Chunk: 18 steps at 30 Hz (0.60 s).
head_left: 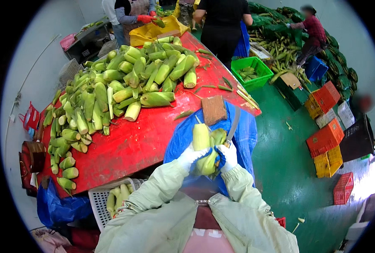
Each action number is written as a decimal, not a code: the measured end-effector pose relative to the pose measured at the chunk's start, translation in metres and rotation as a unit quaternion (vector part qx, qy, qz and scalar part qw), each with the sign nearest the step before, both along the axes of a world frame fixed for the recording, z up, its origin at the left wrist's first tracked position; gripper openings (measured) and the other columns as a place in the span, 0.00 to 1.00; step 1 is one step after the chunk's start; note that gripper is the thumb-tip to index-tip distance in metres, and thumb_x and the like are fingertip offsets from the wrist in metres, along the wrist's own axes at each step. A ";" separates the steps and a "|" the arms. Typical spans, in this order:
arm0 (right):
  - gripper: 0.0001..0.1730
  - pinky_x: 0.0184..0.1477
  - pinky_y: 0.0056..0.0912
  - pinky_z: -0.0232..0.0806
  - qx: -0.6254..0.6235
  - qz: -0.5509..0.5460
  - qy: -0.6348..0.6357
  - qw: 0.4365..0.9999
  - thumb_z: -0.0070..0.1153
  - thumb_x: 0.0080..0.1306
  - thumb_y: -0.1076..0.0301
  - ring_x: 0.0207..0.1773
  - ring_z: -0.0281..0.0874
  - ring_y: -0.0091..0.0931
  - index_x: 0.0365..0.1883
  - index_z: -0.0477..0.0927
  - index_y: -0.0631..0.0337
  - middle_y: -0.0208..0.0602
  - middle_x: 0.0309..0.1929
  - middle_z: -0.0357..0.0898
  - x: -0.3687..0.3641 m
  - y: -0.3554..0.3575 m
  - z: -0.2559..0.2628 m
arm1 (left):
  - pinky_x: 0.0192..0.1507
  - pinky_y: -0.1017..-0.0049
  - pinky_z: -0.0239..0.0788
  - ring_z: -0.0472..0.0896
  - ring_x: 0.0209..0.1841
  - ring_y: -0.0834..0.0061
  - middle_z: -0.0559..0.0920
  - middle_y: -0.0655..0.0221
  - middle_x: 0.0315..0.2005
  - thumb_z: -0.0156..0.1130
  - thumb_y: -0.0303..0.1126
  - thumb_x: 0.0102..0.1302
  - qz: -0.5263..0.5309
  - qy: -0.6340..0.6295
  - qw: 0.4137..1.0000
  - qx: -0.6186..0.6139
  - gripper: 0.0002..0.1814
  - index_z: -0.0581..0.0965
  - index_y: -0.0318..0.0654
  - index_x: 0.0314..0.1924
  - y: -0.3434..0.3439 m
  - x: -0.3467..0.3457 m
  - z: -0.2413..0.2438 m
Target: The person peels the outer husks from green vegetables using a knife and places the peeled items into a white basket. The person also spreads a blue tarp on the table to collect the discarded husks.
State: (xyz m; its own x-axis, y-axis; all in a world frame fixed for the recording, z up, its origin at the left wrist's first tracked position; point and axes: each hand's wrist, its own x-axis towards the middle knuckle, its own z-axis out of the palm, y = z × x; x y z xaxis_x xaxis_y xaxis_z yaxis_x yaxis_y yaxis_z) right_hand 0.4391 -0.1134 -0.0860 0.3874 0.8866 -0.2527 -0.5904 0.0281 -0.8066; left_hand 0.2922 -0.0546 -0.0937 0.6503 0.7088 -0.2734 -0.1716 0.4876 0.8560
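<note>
My left hand (193, 156), in a white glove with blue palm, grips an ear of corn (201, 137) in pale green husk. My right hand (227, 155), gloved alike, holds a knife (234, 125) by its wooden handle, blade pointing away from me, and pinches loosened green husk leaves (218, 136) beside the ear. Both hands are over a blue plastic sheet (178, 139) at the corner of the red table (127, 142). Just beyond them lies a brown block (214, 110), perhaps a brick or whetstone. A large heap of husked corn ears (130, 76) covers the table's far left part.
A white basket (100, 202) of peeled-back ears stands below the table edge. A green crate (252, 71) and orange crates (325, 137) are on the green floor at right. Co-workers stand beyond the table; another person (314, 31) is by piled corn and green sacks.
</note>
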 end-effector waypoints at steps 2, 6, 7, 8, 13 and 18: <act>0.24 0.40 0.30 0.72 0.054 0.037 0.152 0.986 0.49 0.54 0.78 0.39 0.77 0.28 0.52 0.70 0.62 0.35 0.40 0.75 -0.007 -0.007 0.029 | 0.53 0.69 0.68 0.76 0.49 0.71 0.77 0.66 0.48 0.63 0.33 0.61 -0.005 -0.128 0.983 -0.130 0.29 0.64 0.41 0.61 0.006 -0.005 0.013; 0.27 0.46 0.29 0.70 0.068 0.077 -0.052 0.993 0.50 0.53 0.79 0.43 0.77 0.28 0.55 0.69 0.65 0.34 0.45 0.76 0.022 -0.002 0.002 | 0.55 0.62 0.68 0.77 0.50 0.64 0.77 0.63 0.51 0.58 0.43 0.64 0.025 -0.249 0.915 -0.317 0.27 0.68 0.39 0.59 0.011 -0.030 -0.033; 0.24 0.42 0.27 0.69 0.018 0.036 -0.231 0.972 0.52 0.52 0.76 0.40 0.77 0.25 0.51 0.71 0.63 0.32 0.38 0.78 0.032 0.000 -0.001 | 0.55 0.62 0.68 0.77 0.50 0.63 0.76 0.62 0.52 0.58 0.45 0.64 0.039 -0.249 0.933 -0.258 0.28 0.68 0.39 0.59 0.011 -0.032 -0.030; 0.22 0.40 0.29 0.69 -0.059 0.033 -0.342 0.937 0.53 0.52 0.72 0.38 0.78 0.28 0.48 0.71 0.62 0.35 0.36 0.79 0.043 0.004 -0.011 | 0.55 0.62 0.68 0.76 0.52 0.63 0.76 0.61 0.53 0.57 0.47 0.64 0.051 -0.279 0.905 -0.317 0.29 0.67 0.39 0.60 0.005 -0.042 -0.023; 0.32 0.46 0.43 0.67 -0.253 0.110 -0.635 0.722 0.58 0.54 0.54 0.45 0.77 0.44 0.53 0.67 0.60 0.50 0.41 0.79 0.082 0.008 -0.072 | 0.55 0.54 0.66 0.71 0.57 0.56 0.70 0.54 0.57 0.65 0.56 0.54 -0.116 -0.296 0.915 -0.248 0.46 0.59 0.37 0.65 0.013 -0.052 0.000; 0.40 0.45 0.27 0.67 -0.124 0.123 -0.370 0.912 0.66 0.53 0.61 0.43 0.74 0.27 0.62 0.63 0.62 0.40 0.45 0.76 0.038 0.007 -0.024 | 0.59 0.60 0.63 0.66 0.62 0.61 0.66 0.58 0.61 0.73 0.42 0.49 -0.134 -0.153 0.973 -0.105 0.54 0.49 0.45 0.70 0.018 -0.059 0.005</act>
